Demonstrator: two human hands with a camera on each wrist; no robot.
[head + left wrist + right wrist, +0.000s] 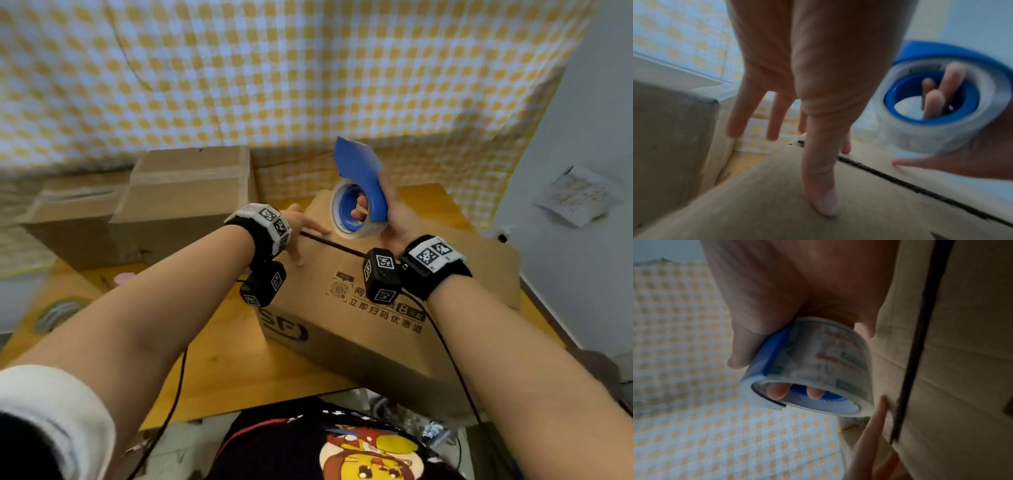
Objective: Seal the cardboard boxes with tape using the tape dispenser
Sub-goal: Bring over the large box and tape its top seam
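Observation:
A large printed cardboard box (pixel 376 308) lies on the wooden table before me, its top flaps closed with a dark seam (pixel 332 244) between them. My left hand (pixel 301 229) lies with straight, spread fingers on the left flap beside the seam (pixel 920 189); its thumb (pixel 824 186) presses the cardboard. My right hand (pixel 387 212) grips a blue tape dispenser (pixel 363 185) loaded with a clear tape roll (pixel 937 110), fingers curled through the core. The dispenser (pixel 809 366) hovers over the box's far end, just right of the seam (pixel 920 340).
Two more cardboard boxes (pixel 185 192) (pixel 72 219) stand at the back left of the table (pixel 233 363). A yellow checked cloth (pixel 274 75) hangs behind. A white wall with a paper note (pixel 579 195) is on the right. Cables run from both wrist cameras.

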